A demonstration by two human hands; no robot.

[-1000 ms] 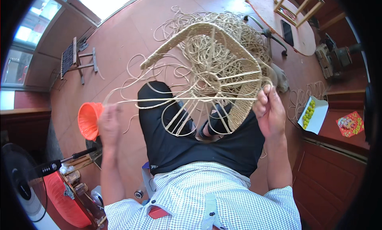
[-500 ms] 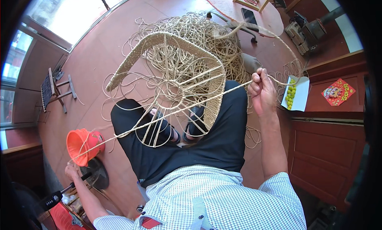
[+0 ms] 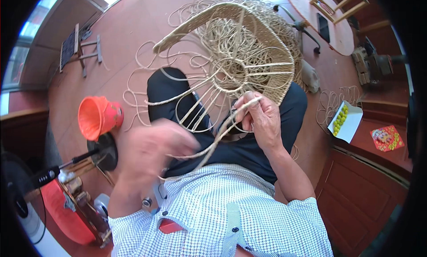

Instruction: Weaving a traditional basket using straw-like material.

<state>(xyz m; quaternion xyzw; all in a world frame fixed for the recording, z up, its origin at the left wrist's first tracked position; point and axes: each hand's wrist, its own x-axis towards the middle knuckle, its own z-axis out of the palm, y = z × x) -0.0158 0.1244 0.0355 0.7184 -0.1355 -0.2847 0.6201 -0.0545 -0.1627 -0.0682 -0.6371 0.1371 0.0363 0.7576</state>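
My right hand (image 3: 262, 119) pinches a tan twisted cord (image 3: 218, 139) between thumb and fingers, above my lap. From there the doubled cord slants down to the left. My left hand (image 3: 160, 139) is smeared by motion over my left thigh, close to one strand; whether its fingers grip it cannot be made out. Beyond the right hand, a half-woven cord piece (image 3: 284, 63) rests by my knees. It has a curved woven band, a central cord ring (image 3: 216, 81) and cord spokes. Loose loops trail off its left side.
A big heap of cord (image 3: 227, 34) lies on the floor behind the woven piece. At the left stand an orange bucket (image 3: 95, 119) and a low stool (image 3: 69, 54). On the right, a white tray (image 3: 351, 128) holds green fruit. A phone (image 3: 323, 28) lies at the far right.
Both hands have come inward from wide apart, where the cord was stretched across the woven piece. The cord now hangs slack and doubled. The view has shifted, too.
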